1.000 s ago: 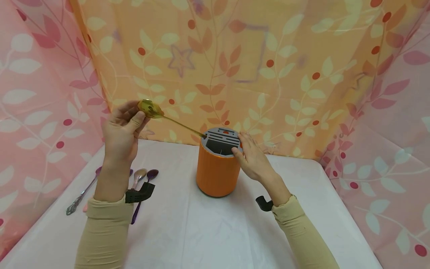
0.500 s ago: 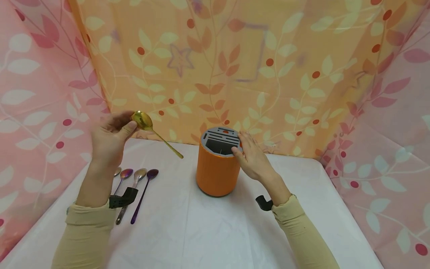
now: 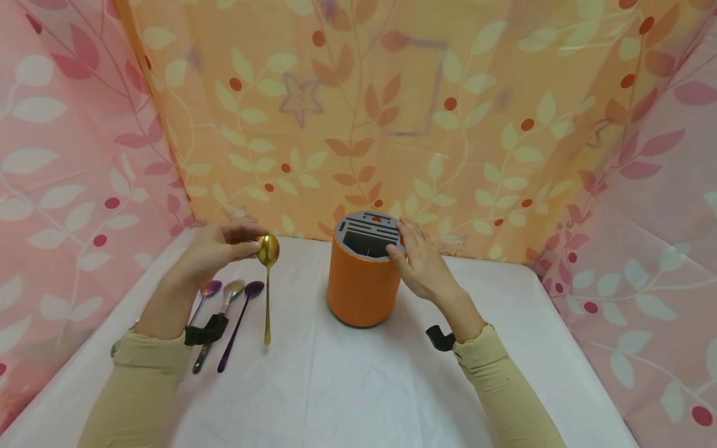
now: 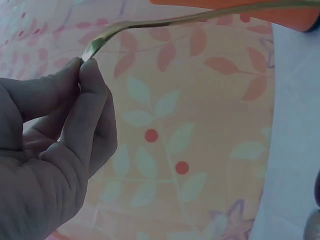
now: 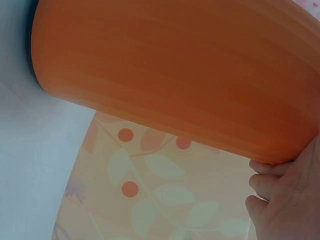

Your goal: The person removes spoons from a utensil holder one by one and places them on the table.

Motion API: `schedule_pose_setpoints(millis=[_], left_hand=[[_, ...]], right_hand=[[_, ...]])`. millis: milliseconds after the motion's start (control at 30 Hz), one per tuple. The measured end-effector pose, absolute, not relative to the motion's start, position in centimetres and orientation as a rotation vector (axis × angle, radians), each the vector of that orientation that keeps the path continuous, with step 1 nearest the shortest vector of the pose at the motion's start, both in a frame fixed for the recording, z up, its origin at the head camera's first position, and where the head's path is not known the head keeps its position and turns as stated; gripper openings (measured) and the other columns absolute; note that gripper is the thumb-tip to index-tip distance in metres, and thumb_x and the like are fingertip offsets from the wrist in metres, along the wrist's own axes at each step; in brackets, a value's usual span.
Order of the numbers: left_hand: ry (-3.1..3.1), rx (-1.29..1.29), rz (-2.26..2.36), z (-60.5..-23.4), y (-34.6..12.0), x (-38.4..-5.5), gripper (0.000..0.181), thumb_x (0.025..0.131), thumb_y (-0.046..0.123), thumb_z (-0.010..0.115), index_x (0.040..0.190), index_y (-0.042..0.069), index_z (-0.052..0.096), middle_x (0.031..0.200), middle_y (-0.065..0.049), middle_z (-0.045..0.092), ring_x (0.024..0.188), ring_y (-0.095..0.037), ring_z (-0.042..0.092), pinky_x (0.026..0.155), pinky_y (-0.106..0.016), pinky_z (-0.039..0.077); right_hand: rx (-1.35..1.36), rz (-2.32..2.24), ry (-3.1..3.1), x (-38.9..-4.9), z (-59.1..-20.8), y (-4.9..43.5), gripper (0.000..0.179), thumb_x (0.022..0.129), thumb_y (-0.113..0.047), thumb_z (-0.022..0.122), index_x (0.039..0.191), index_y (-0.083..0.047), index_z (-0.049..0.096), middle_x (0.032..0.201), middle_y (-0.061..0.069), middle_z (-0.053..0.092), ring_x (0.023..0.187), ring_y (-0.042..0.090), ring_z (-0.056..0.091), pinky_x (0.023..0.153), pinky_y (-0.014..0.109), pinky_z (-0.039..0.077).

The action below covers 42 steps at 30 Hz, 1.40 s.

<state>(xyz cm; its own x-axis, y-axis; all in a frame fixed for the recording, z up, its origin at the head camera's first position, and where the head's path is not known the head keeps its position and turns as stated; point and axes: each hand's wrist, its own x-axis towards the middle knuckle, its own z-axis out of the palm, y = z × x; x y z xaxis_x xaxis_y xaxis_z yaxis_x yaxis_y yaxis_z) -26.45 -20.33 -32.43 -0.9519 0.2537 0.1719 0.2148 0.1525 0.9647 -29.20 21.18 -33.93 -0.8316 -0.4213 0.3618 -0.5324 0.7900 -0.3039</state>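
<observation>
A shiny gold spoon (image 3: 269, 250) hangs bowl up over the white table, its long handle pointing down. My left hand (image 3: 218, 252) pinches the edge of the bowl between thumb and fingertips. The left wrist view shows the same pinch, with the spoon's handle (image 4: 170, 21) running off to the right. To the right stands an upright orange utensil holder (image 3: 363, 292) with a grey slotted top and a larger front compartment. My right hand (image 3: 422, 264) holds its right upper rim, thumb at the front. In the right wrist view the fingertips bend around the holder's side (image 5: 165, 75).
On the table at left lie a dark purple spoon (image 3: 254, 289), a silver-pink spoon (image 3: 234, 289) and an iridescent spoon (image 3: 211, 287), partly behind the left forearm. Orange patterned cloth (image 3: 358, 112) hangs behind the table, with pink cloth at both sides.
The gold spoon's handle end has left the holder's top. My left hand swung left, then lowered the spoon beside the others, handle now straight down. My right hand stays on the holder.
</observation>
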Motion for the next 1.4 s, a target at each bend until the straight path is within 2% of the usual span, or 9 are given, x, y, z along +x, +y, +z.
schedule_pose_setpoints(millis=[267,433,667,1000,1133,1267,1400], left_hand=[[2.357,0.552,1.757,-34.5,-19.8,-28.6,0.034,0.101,0.001,0.065,0.131,-0.016,0.06,0.108,-0.011,0.072,0.092,-0.013,0.071,0.084,-0.027,0.061],[2.325,0.503,1.677,-35.8,-19.6,-29.6,0.034,0.101,0.0,0.064,0.131,-0.016,0.061,0.116,-0.02,0.07,0.095,-0.014,0.07,0.088,-0.028,0.06],[2.291,0.411,1.633,-37.4,-19.7,-30.8,0.035,0.101,-0.002,0.061,0.133,-0.016,0.059,0.122,-0.021,0.069,0.097,-0.014,0.07,0.091,-0.03,0.06],[2.319,0.284,1.635,-39.6,-19.5,-32.2,0.036,0.101,-0.003,0.062,0.133,-0.018,0.058,0.128,-0.03,0.066,0.095,-0.015,0.071,0.087,-0.029,0.061],[2.354,0.221,1.631,-40.5,-19.4,-32.6,0.035,0.101,-0.002,0.062,0.132,-0.019,0.059,0.129,-0.033,0.065,0.095,-0.016,0.071,0.089,-0.034,0.061],[2.382,0.168,1.617,-41.5,-19.3,-32.9,0.034,0.1,-0.003,0.064,0.13,-0.019,0.06,0.124,-0.032,0.067,0.09,-0.015,0.071,0.091,-0.041,0.061],[2.396,0.113,1.607,-42.3,-19.1,-33.3,0.033,0.099,-0.003,0.066,0.128,-0.019,0.062,0.116,-0.028,0.071,0.083,-0.013,0.07,0.086,-0.04,0.062]], right_hand=[[0.736,0.586,-2.705,-29.1,-33.9,21.2,0.082,0.11,-0.062,0.025,0.163,0.0,0.025,0.172,0.012,0.019,0.159,0.034,0.015,0.13,0.046,0.007],[0.735,0.594,-2.702,-29.1,-33.9,21.1,0.082,0.109,-0.062,0.025,0.163,-0.001,0.025,0.172,0.012,0.02,0.159,0.033,0.016,0.13,0.047,0.008],[0.734,0.596,-2.701,-29.1,-33.9,21.1,0.082,0.109,-0.062,0.025,0.163,0.0,0.026,0.172,0.012,0.019,0.159,0.032,0.015,0.13,0.047,0.008],[0.725,0.594,-2.709,-29.1,-33.9,21.2,0.082,0.109,-0.062,0.025,0.163,0.0,0.025,0.173,0.011,0.019,0.159,0.032,0.014,0.13,0.048,0.009],[0.72,0.592,-2.709,-29.1,-33.9,21.1,0.082,0.109,-0.062,0.026,0.163,0.0,0.026,0.173,0.011,0.019,0.159,0.033,0.015,0.129,0.05,0.011],[0.716,0.596,-2.709,-29.0,-34.0,21.1,0.081,0.109,-0.062,0.026,0.163,-0.001,0.026,0.173,0.01,0.019,0.159,0.034,0.014,0.129,0.05,0.011],[0.721,0.596,-2.705,-29.1,-34.0,21.0,0.081,0.109,-0.062,0.026,0.163,-0.001,0.026,0.172,0.011,0.02,0.159,0.033,0.014,0.129,0.05,0.01]])
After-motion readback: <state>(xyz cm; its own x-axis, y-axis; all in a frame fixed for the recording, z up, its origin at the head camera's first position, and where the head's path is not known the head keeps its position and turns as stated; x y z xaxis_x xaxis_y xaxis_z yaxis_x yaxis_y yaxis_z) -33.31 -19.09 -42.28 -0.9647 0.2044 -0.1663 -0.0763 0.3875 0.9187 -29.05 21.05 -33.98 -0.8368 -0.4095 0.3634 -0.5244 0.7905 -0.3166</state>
